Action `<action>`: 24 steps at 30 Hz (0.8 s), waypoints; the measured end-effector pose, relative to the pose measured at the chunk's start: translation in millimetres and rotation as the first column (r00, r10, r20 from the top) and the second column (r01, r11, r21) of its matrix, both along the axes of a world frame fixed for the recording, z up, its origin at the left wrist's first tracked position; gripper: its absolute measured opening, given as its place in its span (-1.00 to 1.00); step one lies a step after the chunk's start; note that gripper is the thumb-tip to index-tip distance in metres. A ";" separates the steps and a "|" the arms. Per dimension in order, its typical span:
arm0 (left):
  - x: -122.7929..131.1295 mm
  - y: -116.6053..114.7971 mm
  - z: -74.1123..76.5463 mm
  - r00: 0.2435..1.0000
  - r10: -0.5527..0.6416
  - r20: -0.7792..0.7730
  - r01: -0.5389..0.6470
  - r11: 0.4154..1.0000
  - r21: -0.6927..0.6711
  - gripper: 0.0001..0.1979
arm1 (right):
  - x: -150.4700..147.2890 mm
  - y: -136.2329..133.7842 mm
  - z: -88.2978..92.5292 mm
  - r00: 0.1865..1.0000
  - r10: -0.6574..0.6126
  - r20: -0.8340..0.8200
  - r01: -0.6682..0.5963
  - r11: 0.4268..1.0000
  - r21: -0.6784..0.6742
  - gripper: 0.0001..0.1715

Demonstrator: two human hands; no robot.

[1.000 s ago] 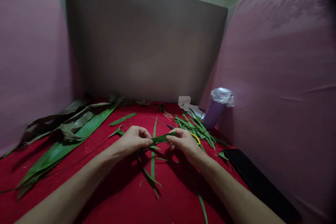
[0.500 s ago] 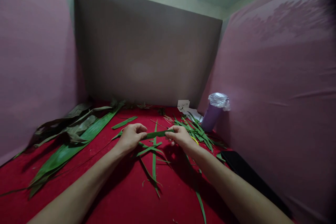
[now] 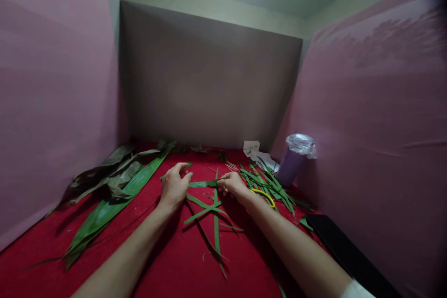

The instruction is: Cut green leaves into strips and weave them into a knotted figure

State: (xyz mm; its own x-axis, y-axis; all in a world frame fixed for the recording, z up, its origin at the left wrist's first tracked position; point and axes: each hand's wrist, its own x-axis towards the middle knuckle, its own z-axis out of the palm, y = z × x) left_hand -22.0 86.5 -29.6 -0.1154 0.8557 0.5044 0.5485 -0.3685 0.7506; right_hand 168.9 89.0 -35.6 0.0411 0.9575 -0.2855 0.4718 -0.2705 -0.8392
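A short, wide strip of green leaf (image 3: 203, 184) lies level across the middle of the red cloth. My right hand (image 3: 233, 185) pinches its right end between thumb and fingers. At its other end, my left hand (image 3: 175, 185) has thumb and fingers apart and appears to have no grip on the strip. Narrow leaf strips (image 3: 208, 207) cross one another just below, over a long upright strip (image 3: 216, 233). Thin dark strands lie among them. Yellow scissor-like handles (image 3: 264, 196) show beside my right wrist, the rest hidden.
Large green and withered leaves (image 3: 108, 207) cover the left side. At right lie a pile of cut leaf strips (image 3: 267, 184), white papers (image 3: 261, 158), a purple container with a plastic-covered top (image 3: 289, 167) and a long black object (image 3: 344, 247). Pink sheets flank both sides.
My left hand has loosened from the left end of the leaf strip, its fingers parting. The right hand still pinches the other end. The whole view has shifted slightly.
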 end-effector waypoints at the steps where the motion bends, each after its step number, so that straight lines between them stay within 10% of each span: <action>1: 0.2 -0.5 -0.2 1.000 0.003 0.009 -0.003 1.000 -0.001 -0.73 | 0.2 1.4 -1.6 1.000 -0.006 0.017 0.006 1.000 0.001 -0.69; 9: -8.2 5.0 4.1 0.982 0.052 0.181 -0.050 0.999 -0.016 -0.75 | 16.7 -3.2 -8.4 0.982 -0.123 0.147 0.086 0.967 0.239 -0.69; 16: -21.4 13.5 8.2 0.910 0.163 0.380 -0.169 0.985 -0.016 -0.71 | 14.9 -49.8 9.4 0.935 -0.259 0.243 0.046 0.767 0.640 -0.82; 24: -45.5 19.0 55.9 0.955 0.117 0.272 -0.103 0.992 -0.067 -0.76 | -2.2 -82.0 4.7 0.917 -0.148 0.371 -0.192 0.650 0.735 -0.78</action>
